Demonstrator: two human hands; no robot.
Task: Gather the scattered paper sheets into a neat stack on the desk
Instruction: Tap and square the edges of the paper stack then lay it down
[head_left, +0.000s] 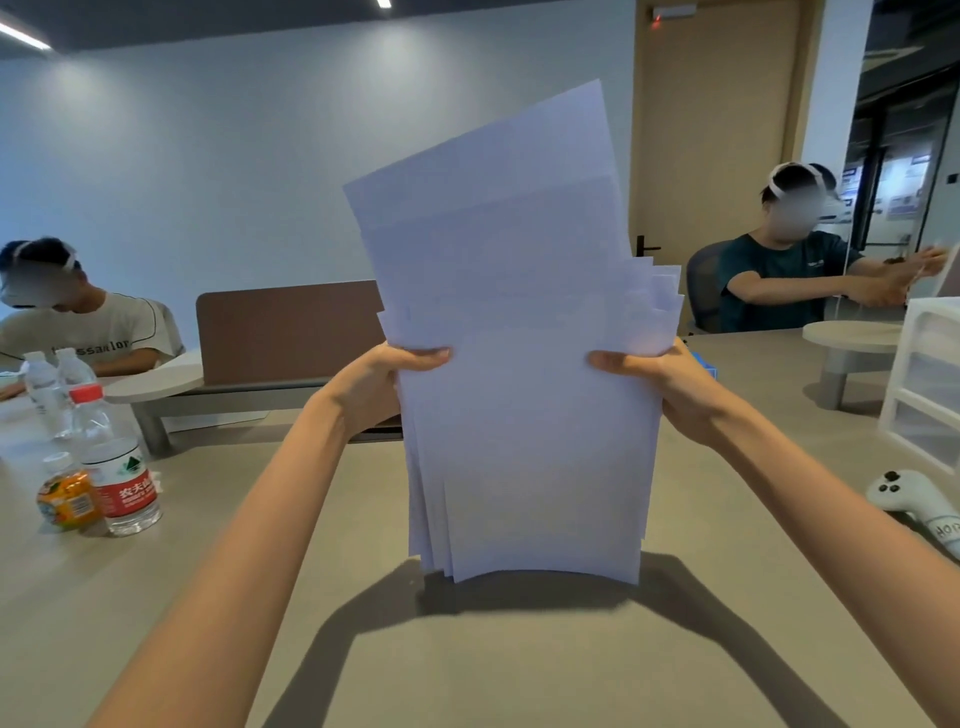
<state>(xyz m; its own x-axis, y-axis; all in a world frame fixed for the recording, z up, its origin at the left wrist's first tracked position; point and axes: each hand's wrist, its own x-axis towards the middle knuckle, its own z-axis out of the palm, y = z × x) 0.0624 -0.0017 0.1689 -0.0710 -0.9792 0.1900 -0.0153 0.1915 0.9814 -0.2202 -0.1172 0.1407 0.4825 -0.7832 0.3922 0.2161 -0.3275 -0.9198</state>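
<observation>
A bundle of white paper sheets (524, 426) stands upright in the middle of the view, its lower edge at or just above the beige desk (467, 665). The sheets are uneven: top edges stick up at different heights and corners fan out at the right. My left hand (384, 384) grips the bundle's left edge, thumb across the front. On the opposite edge my right hand (660, 384) grips it the same way. The fingers of both hands are hidden behind the paper.
Water bottles (117, 467) and a small orange bottle (67, 499) stand at the left. A white controller (914, 499) lies at the right, near white plastic drawers (924, 395). Two people sit across the desk, left and right. A brown divider (291, 332) stands behind the paper.
</observation>
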